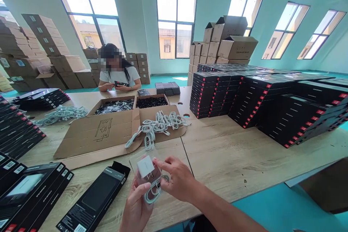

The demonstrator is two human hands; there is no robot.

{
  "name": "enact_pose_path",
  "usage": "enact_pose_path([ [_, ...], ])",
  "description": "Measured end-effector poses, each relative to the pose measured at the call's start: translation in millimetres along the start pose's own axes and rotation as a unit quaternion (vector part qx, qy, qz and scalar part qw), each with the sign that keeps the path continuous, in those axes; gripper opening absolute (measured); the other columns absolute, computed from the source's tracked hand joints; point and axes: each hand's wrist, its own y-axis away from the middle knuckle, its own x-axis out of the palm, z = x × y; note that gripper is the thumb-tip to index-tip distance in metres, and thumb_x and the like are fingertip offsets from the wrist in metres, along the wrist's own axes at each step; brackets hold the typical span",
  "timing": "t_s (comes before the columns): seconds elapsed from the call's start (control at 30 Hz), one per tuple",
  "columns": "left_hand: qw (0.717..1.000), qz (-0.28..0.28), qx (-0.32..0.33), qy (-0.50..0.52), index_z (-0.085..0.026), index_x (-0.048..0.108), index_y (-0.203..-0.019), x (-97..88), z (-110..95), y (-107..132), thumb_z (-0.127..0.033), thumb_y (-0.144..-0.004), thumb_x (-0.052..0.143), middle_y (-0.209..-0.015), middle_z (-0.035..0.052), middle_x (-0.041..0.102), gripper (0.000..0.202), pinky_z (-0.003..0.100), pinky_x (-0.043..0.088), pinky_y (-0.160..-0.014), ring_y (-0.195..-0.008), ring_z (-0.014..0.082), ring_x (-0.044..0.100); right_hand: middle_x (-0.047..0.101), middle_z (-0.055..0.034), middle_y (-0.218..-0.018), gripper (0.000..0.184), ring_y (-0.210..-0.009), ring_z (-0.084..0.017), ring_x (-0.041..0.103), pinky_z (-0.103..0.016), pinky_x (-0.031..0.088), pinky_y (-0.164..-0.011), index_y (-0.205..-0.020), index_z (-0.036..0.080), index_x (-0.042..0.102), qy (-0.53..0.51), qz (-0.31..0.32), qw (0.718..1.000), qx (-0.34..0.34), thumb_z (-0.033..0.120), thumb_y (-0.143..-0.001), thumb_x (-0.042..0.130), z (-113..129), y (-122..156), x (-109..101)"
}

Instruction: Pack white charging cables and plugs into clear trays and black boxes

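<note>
A clear plastic bag [133,160] holds a white charger [145,166] with metal prongs and a coiled white cable [152,193]. My left hand [137,203] grips the bag from below, its thumb across the front. On the right side, my right hand [175,177] pinches the bag near the charger, index finger and thumb on the plastic. Just left of my hands lies a long black box [100,192] with its end flap raised. More white cables [152,128] are heaped beyond the bag on a flattened cardboard flap [95,136].
Tall stacks of black boxes [255,98] cover the table's right side; more black boxes [35,192] stand at left. An open carton [135,103] holds small parts. Across the table [217,159] sits a person [119,69] holding a black item. Cartons [220,43] are piled behind.
</note>
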Motion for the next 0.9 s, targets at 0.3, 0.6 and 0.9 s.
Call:
enact_pose_path([
  [0.3, 1.000, 0.000, -0.027, 0.008, -0.037, 0.055, -0.145, -1.4, -0.4, 1.5, -0.015, -0.062, 0.077, -0.125, 0.0054, 0.077, 0.089, 0.037, 0.062, -0.088, -0.122, 0.0352, 0.068, 0.070, -0.0031, -0.127, 0.066, -0.119, -0.020, 0.064, -0.032, 0.052, -0.102, -0.146, 0.034, 0.057, -0.133, -0.009, 0.991, 0.013, 0.011, -0.084, 0.057, -10.4, 4.5, 14.4],
  [0.6, 0.999, -0.029, -0.013, 0.012, -0.038, 0.056, -0.144, 6.2, 4.4, 6.6, -0.014, -0.058, 0.080, -0.124, 0.0043, 0.077, 0.093, 0.035, 0.061, -0.085, -0.126, 0.0360, 0.065, 0.071, -0.0074, -0.128, 0.049, -0.117, -0.020, 0.066, -0.031, 0.055, -0.100, -0.146, 0.029, 0.058, -0.122, -0.087, 0.987, -0.049, 0.016, -0.100, 0.048, -21.5, 4.0, 33.2],
  [0.9, 0.999, -0.016, -0.035, 0.011, -0.034, 0.061, -0.139, 7.2, -21.1, 2.2, -0.014, -0.054, 0.076, -0.120, 0.0065, 0.078, 0.089, 0.041, 0.061, -0.087, -0.119, 0.0372, 0.068, 0.055, -0.0070, -0.149, 0.040, -0.130, -0.022, 0.058, -0.038, 0.051, -0.105, -0.140, 0.035, 0.063, -0.356, -0.092, 0.930, -0.006, 0.031, -0.103, 0.050, -17.1, -0.2, 43.0],
])
